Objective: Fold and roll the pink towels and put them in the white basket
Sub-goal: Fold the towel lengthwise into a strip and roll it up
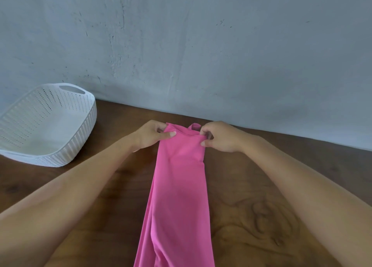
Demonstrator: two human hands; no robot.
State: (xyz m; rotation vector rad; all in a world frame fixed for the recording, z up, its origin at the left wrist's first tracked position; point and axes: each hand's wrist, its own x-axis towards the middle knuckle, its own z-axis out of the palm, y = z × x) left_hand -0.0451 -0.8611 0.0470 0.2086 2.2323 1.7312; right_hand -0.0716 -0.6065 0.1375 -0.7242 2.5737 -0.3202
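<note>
Forearms: both reach in from the near edge, one on each side of the cloth.
Left hand: thumb and fingers pinch the far left corner of the pink towel.
Right hand: pinches the far right corner.
Pink towel: a long narrow folded strip on the wooden table, its near end out of view.
Progress: folding looks done and rolling seems about to begin; no towel shows in the white basket.
Surroundings: basket well to the left, against the grey wall; nothing bars the way.

Probably a home: wooden table, white basket, bare grey plaster wall.
</note>
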